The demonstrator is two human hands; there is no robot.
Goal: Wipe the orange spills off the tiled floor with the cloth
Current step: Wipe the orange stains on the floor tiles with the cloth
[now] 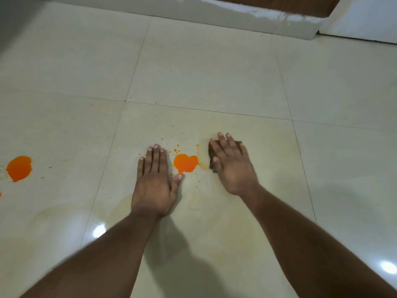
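An orange spill with small splashes around it lies on the pale tiled floor, between my two hands. A second orange spill sits far to the left. My right hand presses flat on a dark brown cloth, which is mostly hidden under the palm and fingers; only its left edge shows, just right of the middle spill. A pale yellowish smear lies between cloth and spill. My left hand rests flat on the floor, fingers spread slightly, thumb tip close below the spill.
A white raised ledge runs along the far edge of the floor, with a white panel at the top right. Faint damp streaks mark the tile near my left wrist. Light glare spots shine on the near tiles.
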